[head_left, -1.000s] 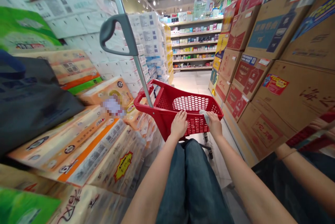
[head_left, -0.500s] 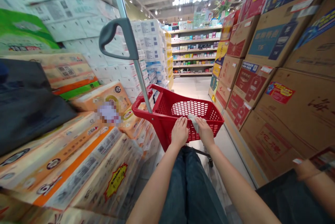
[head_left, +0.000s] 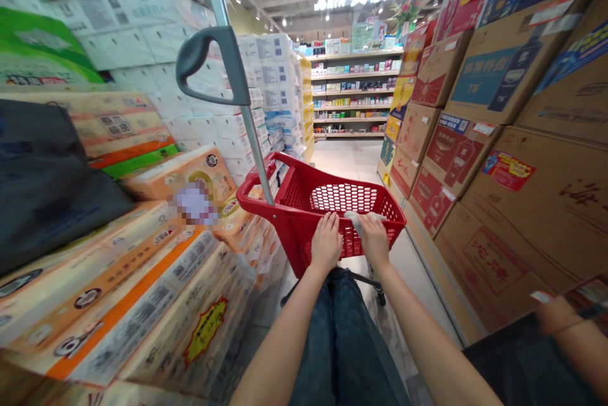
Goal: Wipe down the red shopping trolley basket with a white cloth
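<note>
A red plastic shopping cart (head_left: 304, 194) stands in the aisle just in front of me, its basket bare inside. My left hand (head_left: 325, 242) lies on the near rim with fingers curled over the edge. My right hand (head_left: 374, 238) presses a pale cloth (head_left: 354, 218) against the same rim, right beside the left hand. The cart's grey pull handle (head_left: 215, 63) on its metal pole rises up to the left.
Stacked tissue packs (head_left: 142, 279) crowd the left side. Cardboard cartons (head_left: 498, 159) are stacked along the right. The tiled aisle (head_left: 351, 152) runs to product shelves (head_left: 354, 92) at the back. Another person's arm (head_left: 570, 330) shows at the lower right.
My right hand slid the cloth left along the rim toward my left hand, then stayed there. The cart and view shifted slightly; the other person's arm dropped lower.
</note>
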{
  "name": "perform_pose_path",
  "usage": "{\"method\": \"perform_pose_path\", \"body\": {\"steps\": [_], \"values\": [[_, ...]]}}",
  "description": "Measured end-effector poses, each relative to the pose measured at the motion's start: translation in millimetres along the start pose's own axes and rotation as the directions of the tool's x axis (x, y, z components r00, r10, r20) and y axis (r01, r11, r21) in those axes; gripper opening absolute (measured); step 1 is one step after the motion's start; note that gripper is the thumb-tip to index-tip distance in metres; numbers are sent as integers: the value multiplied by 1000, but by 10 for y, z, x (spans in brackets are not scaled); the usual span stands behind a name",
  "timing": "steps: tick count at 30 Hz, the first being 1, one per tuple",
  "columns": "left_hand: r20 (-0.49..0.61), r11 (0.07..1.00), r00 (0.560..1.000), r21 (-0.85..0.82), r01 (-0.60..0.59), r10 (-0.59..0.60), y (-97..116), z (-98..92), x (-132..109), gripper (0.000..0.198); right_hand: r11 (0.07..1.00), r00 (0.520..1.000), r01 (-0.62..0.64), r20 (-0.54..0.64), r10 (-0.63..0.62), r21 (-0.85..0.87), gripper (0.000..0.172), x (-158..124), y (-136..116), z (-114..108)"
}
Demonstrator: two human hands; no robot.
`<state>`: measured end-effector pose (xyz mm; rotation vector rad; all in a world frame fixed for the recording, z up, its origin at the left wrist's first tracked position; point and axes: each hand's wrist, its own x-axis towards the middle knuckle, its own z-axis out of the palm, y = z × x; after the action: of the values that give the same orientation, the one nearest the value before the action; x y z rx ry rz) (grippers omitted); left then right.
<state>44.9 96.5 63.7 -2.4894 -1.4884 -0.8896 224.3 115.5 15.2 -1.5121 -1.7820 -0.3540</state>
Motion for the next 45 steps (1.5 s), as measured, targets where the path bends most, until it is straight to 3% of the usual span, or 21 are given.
{"method": "perform_pose_path", "body": {"steps": [3, 6, 10, 14, 17, 19, 21, 27, 30, 32, 35, 41, 43, 45], "values": [[-13, 1000, 1000, 1, -3, 3, -7, -1, 0, 51, 993, 997, 78, 23, -80, 86, 46, 110, -435, 118], [-2, 1000, 1000, 15, -18, 18, -15, -23, -12, 51, 986, 992, 117, 40, -122, 116, 47, 104, -412, 89], [20, 999, 999, 25, -29, 28, -24, -50, -26, 51, 989, 992, 118, 36, -122, 88, 49, -32, 193, -105], [28, 1000, 999, 8, -18, 18, -20, -51, -23, 50, 997, 999, -30, -14, 31, 66, 44, -162, 871, -291], [27, 1000, 1000, 2, -8, 7, -7, -35, -20, 50, 988, 988, -152, -29, 153, 34, 43, -197, 1062, -328], [21, 1000, 1000, 8, 2, -2, 5, -21, -19, 51, 980, 978, -197, -63, 197, 5, 46, -181, 962, -293], [11, 1000, 1000, 15, 10, -10, 18, -7, -17, 50, 981, 977, -194, -92, 192, -12, 49, -136, 701, -220], [2, 1000, 1000, 25, 0, 0, 26, 1, -15, 52, 994, 1000, -26, -10, 27, 102, 53, 46, -335, 60], [9, 999, 1000, 35, -18, 18, 4, -12, -25, 52, 989, 999, 48, 9, -49, 143, 53, 67, -497, 87], [13, 999, 999, 43, -33, 32, -13, -20, -35, 52, 988, 996, 80, 34, -86, 134, 53, 39, -385, 43], [15, 999, 999, 42, -32, 32, -25, -26, -44, 52, 992, 995, 78, 48, -83, 99, 54, -45, 35, -81], [8, 1000, 1000, 16, 0, 0, -3, -15, -45, 50, 993, 995, -101, -6, 102, 54, 48, -211, 1000, -327], [2, 1000, 1000, 15, 4, -4, 8, -3, -42, 50, 983, 984, -178, -27, 179, 33, 48, -216, 1066, -335], [-5, 1000, 1000, 17, 10, -10, 17, 11, -39, 50, 972, 968, -235, -84, 235, 8, 49, -186, 914, -282]]}}
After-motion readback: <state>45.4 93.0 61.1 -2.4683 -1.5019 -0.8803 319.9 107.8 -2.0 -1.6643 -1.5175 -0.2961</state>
